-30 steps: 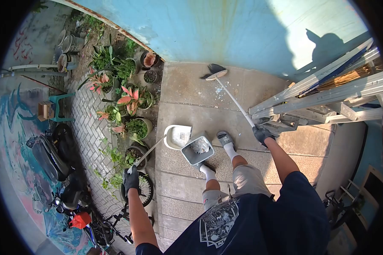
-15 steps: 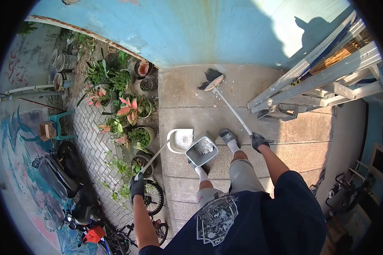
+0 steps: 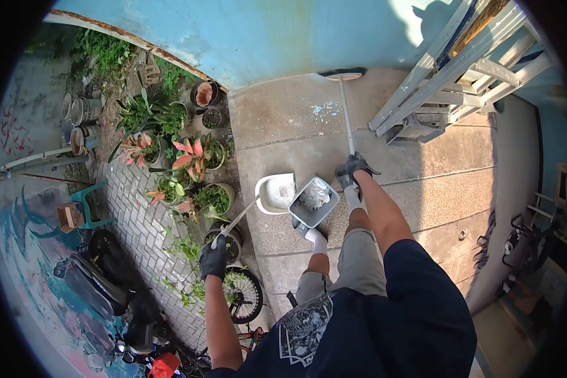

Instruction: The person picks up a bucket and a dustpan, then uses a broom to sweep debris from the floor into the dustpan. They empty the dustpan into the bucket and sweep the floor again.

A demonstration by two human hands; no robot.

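Left hand (image 3: 213, 259) at seven o'clock, fingers clamped round the handle of a white dustpan (image 3: 275, 192) that sat on the floor (image 3: 422, 189) at centre, right hand (image 3: 354, 169) with fingers wrapped round a broom (image 3: 345, 113) whose head met the wall (image 3: 283, 31) at twelve o'clock, grey bin (image 3: 314, 203) just beside the dustpan

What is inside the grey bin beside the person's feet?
The grey bin holds a pale crumpled heap, perhaps paper or rubble. The heap covers the bottom, so anything beneath it cannot be seen.
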